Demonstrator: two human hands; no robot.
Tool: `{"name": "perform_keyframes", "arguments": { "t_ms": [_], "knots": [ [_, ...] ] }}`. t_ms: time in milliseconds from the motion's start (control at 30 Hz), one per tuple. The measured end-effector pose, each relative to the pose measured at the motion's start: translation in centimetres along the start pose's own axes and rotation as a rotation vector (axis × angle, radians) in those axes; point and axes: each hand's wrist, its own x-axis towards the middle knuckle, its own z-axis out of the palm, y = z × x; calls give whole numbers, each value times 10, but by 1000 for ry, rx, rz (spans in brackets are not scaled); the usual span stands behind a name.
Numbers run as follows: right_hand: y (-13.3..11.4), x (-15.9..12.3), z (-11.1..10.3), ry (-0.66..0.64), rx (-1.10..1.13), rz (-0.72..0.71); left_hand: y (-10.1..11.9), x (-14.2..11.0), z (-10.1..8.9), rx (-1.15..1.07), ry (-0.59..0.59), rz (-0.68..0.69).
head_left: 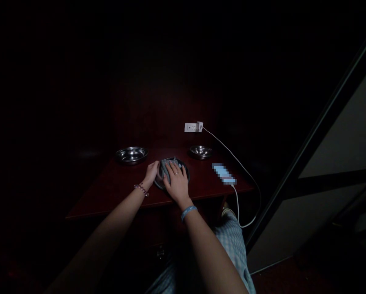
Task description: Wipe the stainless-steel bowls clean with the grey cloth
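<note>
Pressing down now, the right hand (178, 184) lies across a grey cloth (165, 168) inside the middle steel bowl (159, 181), fingers fanned fairly wide! And look to its left rim: the left hand (152, 172) has it, fingers drawn in narrow around the edge, though how tightly I cannot tell. That bowl sits by the middle of the front edge of the dark red desk (103, 196).

So where do we stand? My reading: wiping in mid-course, one bowl in play, cloth down, neither hand free of it. A wider steel bowl (131, 155) waits towards the back-left corner, a smaller steel bowl (200, 152) towards the back-right, both untouched right now; whether either has had its turn, these dim surfaces won't say. Over by the right edge, a phone (224, 174) lies on its white cable (232, 154), well apart from the action!
</note>
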Motion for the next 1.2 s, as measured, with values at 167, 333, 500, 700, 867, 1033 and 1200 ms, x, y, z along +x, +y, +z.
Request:
{"name": "perform_keyframes", "arguments": {
  "t_ms": [167,333,500,700,867,1033,1200],
  "knots": [
    [12,2,10,124,36,208,3,-2,4,8,14,-14],
    [27,3,22,236,131,373,0,-1,3,-37,24,1],
    [41,8,24,321,257,474,2,-2,3,-109,-60,103],
    [56,10,15,361,280,530,4,-4,5,-156,-221,186],
    [43,10,4,355,196,418,3,-2,4,-152,-215,207],
    [25,10,-9,267,99,302,2,-2,4,-133,-238,253],
    [14,8,-15,168,27,100,1,0,5,-105,-213,267]
  ]
}}
